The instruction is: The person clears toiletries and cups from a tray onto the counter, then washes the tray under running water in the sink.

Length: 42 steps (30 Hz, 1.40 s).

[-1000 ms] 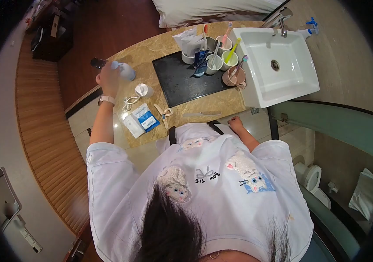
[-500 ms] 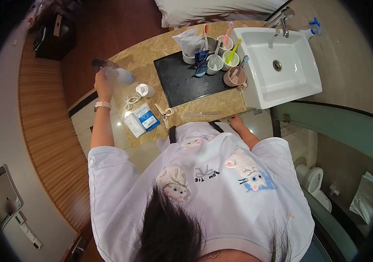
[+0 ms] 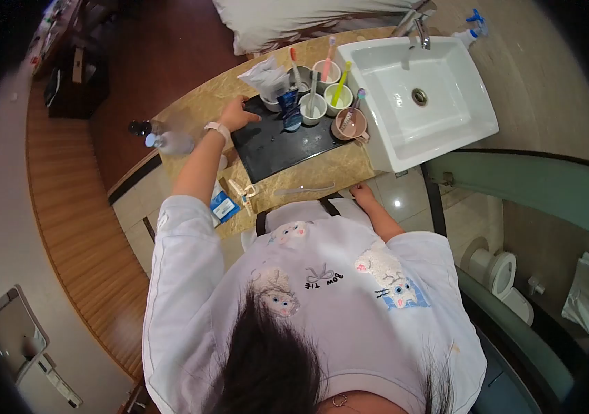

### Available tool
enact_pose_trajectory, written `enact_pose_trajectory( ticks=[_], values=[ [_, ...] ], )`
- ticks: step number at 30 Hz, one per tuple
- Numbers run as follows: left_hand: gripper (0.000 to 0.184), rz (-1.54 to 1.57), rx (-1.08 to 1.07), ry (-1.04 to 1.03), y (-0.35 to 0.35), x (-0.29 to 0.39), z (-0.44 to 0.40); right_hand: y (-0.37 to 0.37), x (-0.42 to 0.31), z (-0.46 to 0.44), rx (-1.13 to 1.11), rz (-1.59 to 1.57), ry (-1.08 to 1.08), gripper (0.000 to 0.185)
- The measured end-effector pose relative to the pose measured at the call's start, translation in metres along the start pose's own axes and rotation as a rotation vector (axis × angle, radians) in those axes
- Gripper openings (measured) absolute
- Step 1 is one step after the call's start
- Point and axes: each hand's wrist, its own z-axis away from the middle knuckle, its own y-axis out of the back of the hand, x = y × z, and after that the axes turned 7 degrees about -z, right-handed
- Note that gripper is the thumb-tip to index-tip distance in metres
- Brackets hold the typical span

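Observation:
My left hand reaches over the left edge of the black tray. Its fingers are apart and it holds nothing. Close beyond them stands a white cup stuffed with white packets. Dark blue packets lean beside it. Several cups with toothbrushes stand on the tray, among them a brownish-pink mug. My right hand is low by the counter's front edge, near a clear-handled toothbrush or comb-like strip; its fingers are too small to make out.
A clear bottle and a dark-capped one are at the counter's left end. A blue-and-white packet and a beige clip-like item lie near the front. The white sink is on the right.
My left hand has let go of the bottle at the counter's left end and moved right to the tray. The view has shifted slightly. My right hand stays by the front edge.

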Motion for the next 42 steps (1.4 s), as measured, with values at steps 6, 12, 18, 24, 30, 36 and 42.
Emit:
enact_pose_trajectory(
  ticks=[6, 12, 18, 24, 30, 36, 42],
  values=[
    [0.077, 0.116, 0.129, 0.041, -0.050, 0.023, -0.031, 0.026, 0.037, 0.028, 0.032, -0.269, -0.157, 0.017],
    [0.061, 0.192, 0.274, -0.080, -0.065, 0.025, -0.046, 0.051, 0.103, 0.055, 0.146, 0.094, -0.315, 0.022],
    [0.060, 0.295, 0.276, -0.054, -0.070, 0.020, -0.048, 0.073, 0.085, 0.062, 0.120, -0.034, -0.411, 0.024],
    [0.051, 0.252, 0.276, -0.035, -0.056, 0.034, -0.029, 0.070, 0.059, 0.027, 0.063, 0.067, -0.230, 0.021],
    [0.054, 0.186, 0.298, -0.157, -0.047, 0.027, -0.012, 0.059, 0.029, 0.010, -0.035, 0.080, -0.139, 0.017],
    [0.056, 0.205, 0.353, -0.048, -0.039, 0.008, -0.003, 0.056, 0.049, 0.005, -0.005, 0.043, -0.206, 0.018],
    [0.049, 0.578, 0.507, -0.136, -0.006, 0.003, 0.007, 0.053, 0.048, -0.002, -0.023, 0.130, -0.232, 0.022]
  ],
)
